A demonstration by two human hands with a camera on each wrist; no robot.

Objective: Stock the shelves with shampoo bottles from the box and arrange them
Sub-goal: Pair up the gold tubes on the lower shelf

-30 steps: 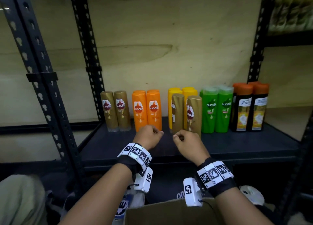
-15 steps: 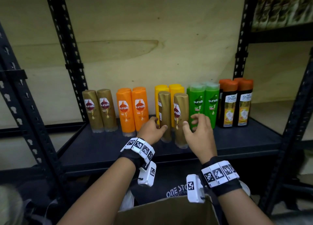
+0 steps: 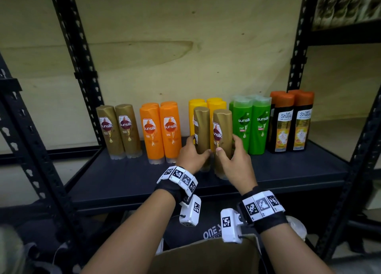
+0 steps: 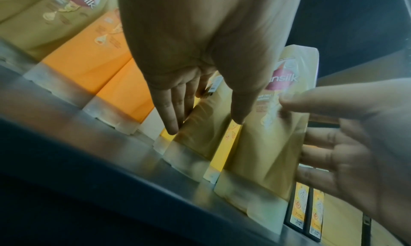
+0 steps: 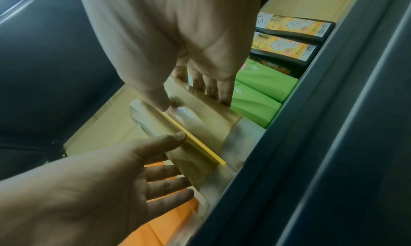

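Observation:
Two gold Sunsilk bottles stand on the black shelf (image 3: 288, 170), in front of the yellow bottles (image 3: 214, 103). My left hand (image 3: 195, 149) grips the left gold bottle (image 3: 202, 125) low down, thumb in front and fingers behind. My right hand (image 3: 227, 146) holds the right gold bottle (image 3: 223, 123) the same way, thumb on its label. In the left wrist view, the left gold bottle (image 4: 200, 135) sits between thumb and fingers, beside the right gold bottle (image 4: 266, 144). The right wrist view shows the right gold bottle (image 5: 200, 119) in my fingers.
Along the shelf's back stand a gold pair (image 3: 119, 129), orange bottles (image 3: 160, 129), green bottles (image 3: 251, 125) and black bottles with orange caps (image 3: 290, 121). Black uprights (image 3: 78, 67) frame the bay. The open cardboard box (image 3: 206, 257) sits below my wrists.
Both hands were fists at the shelf's front. They opened, reached forward and closed around the two front gold bottles. The bottles have barely shifted.

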